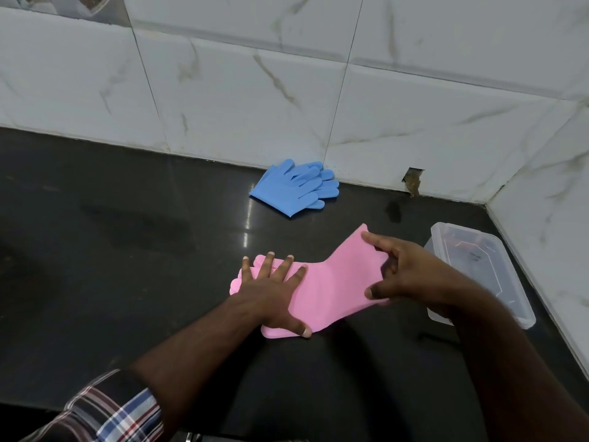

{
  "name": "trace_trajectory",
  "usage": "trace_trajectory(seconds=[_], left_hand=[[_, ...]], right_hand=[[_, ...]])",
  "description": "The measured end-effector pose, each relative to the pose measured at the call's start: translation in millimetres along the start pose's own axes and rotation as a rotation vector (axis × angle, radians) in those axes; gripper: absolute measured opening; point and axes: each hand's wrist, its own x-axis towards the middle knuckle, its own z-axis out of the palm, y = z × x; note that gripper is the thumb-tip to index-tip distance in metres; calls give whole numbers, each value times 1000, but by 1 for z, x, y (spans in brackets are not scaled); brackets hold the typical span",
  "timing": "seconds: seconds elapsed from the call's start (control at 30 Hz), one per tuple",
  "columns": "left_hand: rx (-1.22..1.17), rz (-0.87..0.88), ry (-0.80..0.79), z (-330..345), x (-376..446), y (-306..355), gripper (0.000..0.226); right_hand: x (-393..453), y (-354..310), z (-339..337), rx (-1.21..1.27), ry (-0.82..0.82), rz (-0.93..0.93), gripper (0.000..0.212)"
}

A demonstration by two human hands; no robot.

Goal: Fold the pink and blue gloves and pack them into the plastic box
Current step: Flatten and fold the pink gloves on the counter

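Observation:
The pink gloves (334, 282) lie on the black counter near its middle, fingers pointing left. My left hand (274, 291) presses flat on their finger end with straight, spread fingers. My right hand (404, 272) grips the cuff end between thumb and fingers and holds it lifted off the counter. The blue gloves (293, 186) lie stacked by the back wall, fingers pointing right, with no hand on them. A clear plastic box (506, 282) with its lid on sits at the right, just behind my right hand.
The black counter (127, 250) runs left and toward me. White marble-look tiled walls (255, 90) close the back and the right side. A small hole (412, 181) shows in the back wall at counter level.

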Motion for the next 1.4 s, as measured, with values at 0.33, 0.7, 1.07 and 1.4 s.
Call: trace_trajectory(seconds=[0.33,0.7,1.07,1.4], left_hand=[[23,-19,-60,-11,-9,5,125],[-370,2,323,-37,-24,-15,58],[-1274,-66,262,-79,-66,-2,18],[-1222,-283,361,-34,-61,-42,10]], right_hand=[[18,-76,50,67,-115,-169,104],[24,-75,55,23,-86,-116,108],[29,-83,73,-118,-63,-192,95],[43,-26,77,8,280,-165,52]])
